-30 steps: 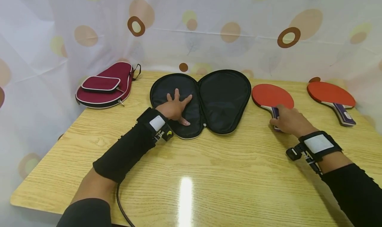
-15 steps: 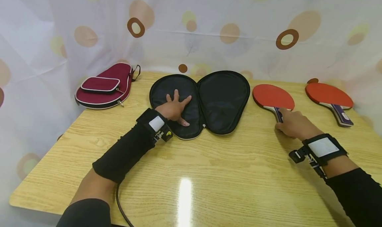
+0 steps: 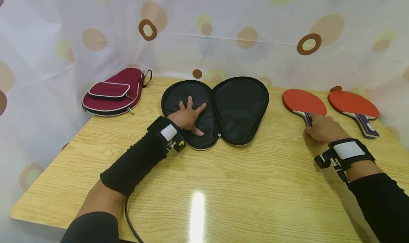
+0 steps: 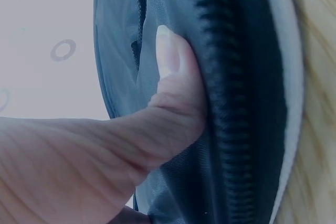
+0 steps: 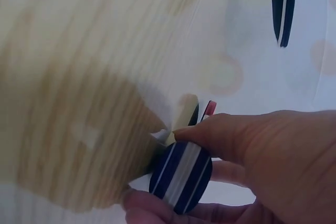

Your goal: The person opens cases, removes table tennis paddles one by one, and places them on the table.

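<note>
An open black paddle case lies flat at the back middle of the table. My left hand rests on its left half with fingers spread; the left wrist view shows the thumb against the zip edge. My right hand grips the striped handle of a red table-tennis paddle to the right of the case. A second red paddle lies just beyond it, at the table's right edge.
A closed maroon paddle case sits at the back left corner. The wooden table is backed by a white curtain with brown and yellow spots. A cable runs from my left forearm off the near edge.
My right hand has moved to the right with the nearer paddle, which now lies close beside the second paddle. The left hand has stayed on the black case.
</note>
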Demonstrator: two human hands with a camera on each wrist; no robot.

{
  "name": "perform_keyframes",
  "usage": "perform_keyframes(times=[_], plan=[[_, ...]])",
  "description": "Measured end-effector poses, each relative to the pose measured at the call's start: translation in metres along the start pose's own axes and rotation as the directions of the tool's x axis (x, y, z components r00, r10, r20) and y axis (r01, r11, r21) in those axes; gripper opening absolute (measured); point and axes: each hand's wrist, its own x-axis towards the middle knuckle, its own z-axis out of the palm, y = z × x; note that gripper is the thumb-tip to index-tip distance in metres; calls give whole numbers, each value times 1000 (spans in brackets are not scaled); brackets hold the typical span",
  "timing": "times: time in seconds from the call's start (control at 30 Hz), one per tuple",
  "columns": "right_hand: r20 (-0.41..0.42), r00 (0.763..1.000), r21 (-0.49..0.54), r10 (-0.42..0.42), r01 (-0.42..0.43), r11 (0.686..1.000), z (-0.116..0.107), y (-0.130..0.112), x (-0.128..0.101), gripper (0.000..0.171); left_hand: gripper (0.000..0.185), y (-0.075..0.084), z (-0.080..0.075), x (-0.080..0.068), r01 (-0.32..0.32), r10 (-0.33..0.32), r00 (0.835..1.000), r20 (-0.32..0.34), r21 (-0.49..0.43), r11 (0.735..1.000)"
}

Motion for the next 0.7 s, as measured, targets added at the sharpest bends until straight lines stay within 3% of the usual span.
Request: perform_keyframes(times=[0.33,0.7], plan=[[8,1000,62,-16,16,998,-1,17,9,65,116,0,0,1,4,-4,1000,0,0,1000],[-13,1000,-10,-9,8,1000,-6,24,10,64,115,0,0,1,5,-5,1000,0,-6,1000]])
